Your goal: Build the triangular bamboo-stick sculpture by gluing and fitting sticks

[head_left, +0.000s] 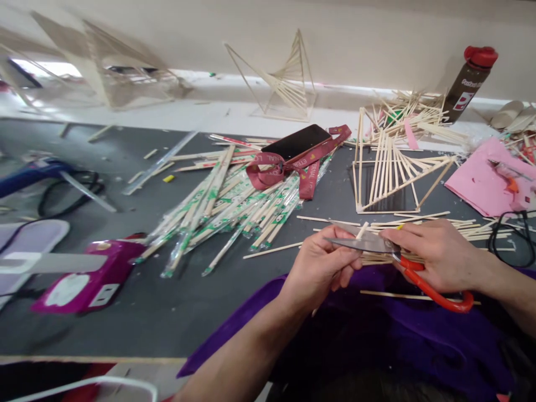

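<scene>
Low in front of me, my left hand [314, 259] is closed in a pinch on a thin wooden stick [362, 229]. One end of the stick pokes up by the blades, and most of its length is hidden by the fingers. Scissors with orange handles [439, 295] are in my right hand [446, 254], gripped near the pivot, with the fingers outside the handle loops. Their blades point left across the stick and over my left fingertips. Just beyond both hands, loose sticks [422, 222] lie scattered on the grey table [138, 324].
A stick frame model [387, 206] stands behind my hands, another [307, 114] by the wall. Wrapped chopsticks [228, 223] lie under a phone [297, 140] with a red lanyard [268, 174]. Pink paper [477, 176] and a bottle [469, 84] are rightward; a blue glue gun [37, 174] lies left.
</scene>
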A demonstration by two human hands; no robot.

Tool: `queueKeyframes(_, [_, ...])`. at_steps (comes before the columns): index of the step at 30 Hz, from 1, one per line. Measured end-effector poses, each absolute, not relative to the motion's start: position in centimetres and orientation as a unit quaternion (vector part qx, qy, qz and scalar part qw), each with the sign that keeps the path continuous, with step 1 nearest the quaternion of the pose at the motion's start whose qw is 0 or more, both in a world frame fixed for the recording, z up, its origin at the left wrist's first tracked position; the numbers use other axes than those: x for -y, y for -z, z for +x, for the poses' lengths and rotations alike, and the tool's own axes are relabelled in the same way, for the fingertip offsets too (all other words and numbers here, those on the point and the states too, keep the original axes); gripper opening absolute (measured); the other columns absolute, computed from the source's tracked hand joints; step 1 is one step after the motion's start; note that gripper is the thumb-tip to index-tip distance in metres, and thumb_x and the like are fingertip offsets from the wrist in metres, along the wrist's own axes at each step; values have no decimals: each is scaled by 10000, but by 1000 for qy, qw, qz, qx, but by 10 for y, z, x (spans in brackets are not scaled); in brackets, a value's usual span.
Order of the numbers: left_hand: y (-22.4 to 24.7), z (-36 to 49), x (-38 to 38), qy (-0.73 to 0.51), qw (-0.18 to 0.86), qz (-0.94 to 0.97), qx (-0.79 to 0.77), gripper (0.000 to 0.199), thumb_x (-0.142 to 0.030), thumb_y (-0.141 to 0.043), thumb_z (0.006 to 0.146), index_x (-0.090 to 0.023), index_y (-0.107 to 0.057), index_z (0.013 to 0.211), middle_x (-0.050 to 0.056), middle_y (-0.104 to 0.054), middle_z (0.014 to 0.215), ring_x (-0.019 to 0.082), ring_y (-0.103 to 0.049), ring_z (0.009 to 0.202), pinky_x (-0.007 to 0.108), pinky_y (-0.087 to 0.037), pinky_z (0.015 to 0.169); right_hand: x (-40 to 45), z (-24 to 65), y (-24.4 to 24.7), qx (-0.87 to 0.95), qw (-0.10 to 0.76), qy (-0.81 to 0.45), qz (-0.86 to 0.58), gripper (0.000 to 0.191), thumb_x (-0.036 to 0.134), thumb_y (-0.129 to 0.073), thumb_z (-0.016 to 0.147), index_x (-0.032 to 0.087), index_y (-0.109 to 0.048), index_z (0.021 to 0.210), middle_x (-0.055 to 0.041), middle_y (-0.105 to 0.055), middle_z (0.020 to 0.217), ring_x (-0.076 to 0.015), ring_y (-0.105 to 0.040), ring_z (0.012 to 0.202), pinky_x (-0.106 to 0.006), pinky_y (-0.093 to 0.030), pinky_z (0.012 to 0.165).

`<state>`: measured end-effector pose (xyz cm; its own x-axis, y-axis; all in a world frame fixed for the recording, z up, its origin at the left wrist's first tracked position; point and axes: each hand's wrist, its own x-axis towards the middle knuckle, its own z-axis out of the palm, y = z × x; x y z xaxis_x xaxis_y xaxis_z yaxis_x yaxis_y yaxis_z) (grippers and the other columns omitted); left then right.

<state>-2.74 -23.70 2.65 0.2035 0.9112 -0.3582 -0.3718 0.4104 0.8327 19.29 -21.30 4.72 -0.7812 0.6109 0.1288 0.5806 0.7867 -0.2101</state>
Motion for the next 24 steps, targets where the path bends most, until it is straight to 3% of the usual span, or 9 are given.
queueKeyframes(8, [-21,-31,237,-438,773,279,-365,246,-295,-786,649,-152,-588,671,-28,-591,441,9,-226,270,137,-154,303,211,195,-46,946,97,-98,-293,354,198,-523,839,158,-569,1188,-66,-701,881,-173,-646,738,-272,-406,605])
queueKeyframes(14, [-22,-33,233,-345,842,279,-306,430,-408,-820,611,-104,-558,456,-67,-337,318,-11,-173,255,147,-87,294,205,199,-47,952,79,-118,-270,339,182,-506,843,152,-577,1173,-48,-678,828,-151,-607,696,-263,-373,603])
queueKeyframes(24, [-15,-30,236,-330,887,238,-219,351,-348,-789,649,-115,-558,526,-72,-384,352,-11,-163,227,144,-113,262,199,202,-49,960,106,-137,-221,289,213,-510,863,148,-578,1137,-32,-663,770,-141,-572,647,-258,-377,604])
